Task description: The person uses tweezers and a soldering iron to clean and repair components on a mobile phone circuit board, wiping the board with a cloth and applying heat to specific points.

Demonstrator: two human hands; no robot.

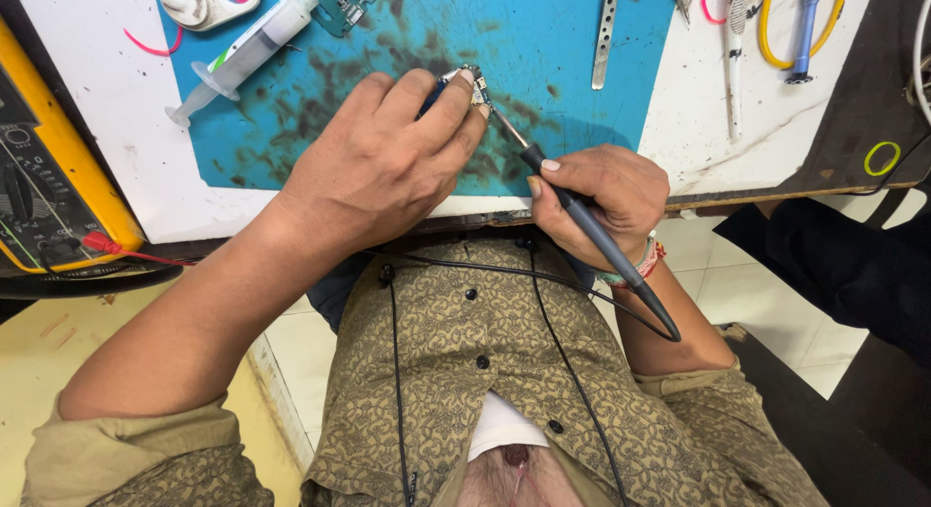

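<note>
Head view. Left hand (373,163) presses a small circuit board (472,83) flat on the blue mat (572,42), near the counter's front edge; fingers closed down over it, most of the board hidden. Right hand (606,202) has its grip closed pen-style round a soldering iron (572,211), tip touching the board's right end.

Doing it well, by my judgement: keep the left fingertips clear of the tip, rest the right wrist on the counter's front edge, touch briefly, let the cable hang slack.

Count: one soldering iron, one held board, a second board (344,3) at the mat's back edge, one syringe (242,56), one metal tweezers (606,32), one yellow multimeter (48,177) at the left edge, one green ring (882,158) at the right.
</note>
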